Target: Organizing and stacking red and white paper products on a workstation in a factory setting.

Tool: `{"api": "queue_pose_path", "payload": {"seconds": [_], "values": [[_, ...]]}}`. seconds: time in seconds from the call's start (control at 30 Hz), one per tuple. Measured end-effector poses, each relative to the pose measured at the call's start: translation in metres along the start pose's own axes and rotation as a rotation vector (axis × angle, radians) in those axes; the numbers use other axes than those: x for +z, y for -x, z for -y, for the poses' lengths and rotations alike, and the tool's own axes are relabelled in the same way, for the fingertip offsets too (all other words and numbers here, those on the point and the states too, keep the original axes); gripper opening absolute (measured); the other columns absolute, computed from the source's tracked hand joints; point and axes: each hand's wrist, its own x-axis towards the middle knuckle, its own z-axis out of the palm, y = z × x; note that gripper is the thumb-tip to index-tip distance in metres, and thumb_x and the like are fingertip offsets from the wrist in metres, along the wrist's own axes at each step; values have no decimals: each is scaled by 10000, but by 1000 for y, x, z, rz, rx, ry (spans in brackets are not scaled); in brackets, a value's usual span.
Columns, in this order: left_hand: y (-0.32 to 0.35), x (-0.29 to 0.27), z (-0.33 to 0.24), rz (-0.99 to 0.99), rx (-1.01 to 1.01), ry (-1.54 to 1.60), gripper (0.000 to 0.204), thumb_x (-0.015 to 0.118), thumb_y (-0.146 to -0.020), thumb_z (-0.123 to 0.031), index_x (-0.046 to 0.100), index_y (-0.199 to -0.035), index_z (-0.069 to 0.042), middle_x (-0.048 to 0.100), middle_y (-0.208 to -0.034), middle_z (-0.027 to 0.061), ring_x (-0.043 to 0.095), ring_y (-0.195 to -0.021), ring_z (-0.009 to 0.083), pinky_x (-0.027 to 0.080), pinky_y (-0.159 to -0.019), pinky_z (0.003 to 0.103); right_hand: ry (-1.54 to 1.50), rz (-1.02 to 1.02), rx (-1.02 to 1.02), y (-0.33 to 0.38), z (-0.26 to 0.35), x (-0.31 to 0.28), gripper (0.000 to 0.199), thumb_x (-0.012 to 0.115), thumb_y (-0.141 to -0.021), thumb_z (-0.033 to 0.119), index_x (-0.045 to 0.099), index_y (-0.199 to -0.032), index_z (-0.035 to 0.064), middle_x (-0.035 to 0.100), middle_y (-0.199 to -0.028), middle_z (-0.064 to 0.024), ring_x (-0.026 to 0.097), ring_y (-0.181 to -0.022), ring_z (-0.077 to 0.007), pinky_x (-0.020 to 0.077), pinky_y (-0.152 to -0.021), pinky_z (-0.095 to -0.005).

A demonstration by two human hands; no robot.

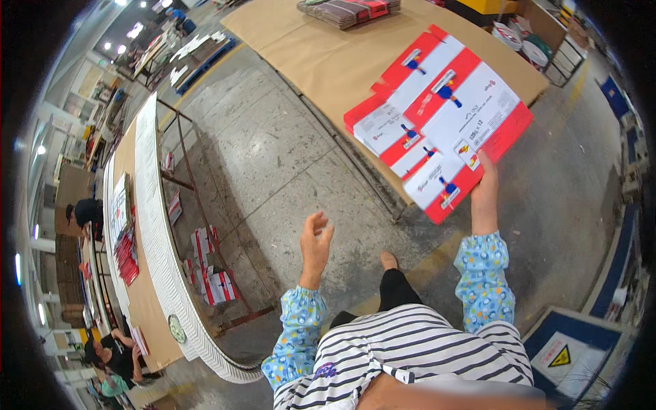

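Note:
My right hand (485,195) grips the near edge of a flat, unfolded red-and-white printed carton sheet (471,102). The sheet is raised and tilted over the corner of a table covered in brown paper (307,61). Slots and flaps are visible along its left side. My left hand (314,249) hangs over the concrete floor with its fingers loosely bent and apart, touching nothing. Patterned blue sleeve covers are on both forearms. A stack of flat dark and red printed cartons (348,12) lies on the far part of the table.
At left stands a long table edged with white corrugated strips (147,164), with red-and-white cartons (215,280) beneath it. People (116,355) work behind it. A blue-framed board with a warning sign (567,355) is at lower right. A metal-framed rack (553,55) stands at far right.

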Motion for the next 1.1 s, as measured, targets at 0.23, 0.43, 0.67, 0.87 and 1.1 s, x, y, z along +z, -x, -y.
{"api": "queue_pose_path", "payload": {"seconds": [0.23, 0.43, 0.67, 0.87, 1.1], "values": [[71, -24, 63, -43, -294, -15, 397, 655, -838, -106, 541, -1208, -18, 656, -1042, 136, 637, -935, 219, 513, -778, 347, -109, -125, 200, -60, -74, -7, 530, 642, -856, 152, 438, -1314, -17, 546, -1263, -160, 547, -1139, -292, 467, -966, -442], [107, -35, 70, -34, -418, -130, 380, 650, -835, -112, 555, -1187, -5, 665, -994, 137, 645, -889, 229, 514, -766, 348, -81, -215, 250, -65, -119, -23, 457, 626, -850, 72, 476, -1266, -43, 549, -1253, -170, 567, -1113, -296, 501, -924, -444], [123, -38, 78, -105, -484, -202, 378, 656, -829, -136, 567, -1169, 3, 677, -965, 156, 655, -868, 245, 513, -756, 362, 170, -353, 356, -91, -144, -46, 554, 735, -740, 49, 485, -1208, -109, 557, -1216, -221, 636, -987, -299, 575, -780, -422], [143, -20, 119, -158, -510, -115, 394, 672, -819, -168, 574, -1160, 0, 683, -958, 152, 659, -888, 251, 510, -775, 360, 274, -127, 624, -116, -131, -70, 582, 716, -789, 263, 507, -1274, 20, 562, -1232, -175, 605, -1055, -319, 513, -817, -560], [189, 7, 139, -218, -575, -114, 403, 675, -814, -202, 579, -1150, -2, 685, -987, 149, 663, -912, 244, 509, -789, 354, 1286, 44, 630, -117, -95, -76, 777, 536, -757, 719, 616, -937, -33, 573, -617, -172, 563, -446, -268, 455, -373, -382]]}}
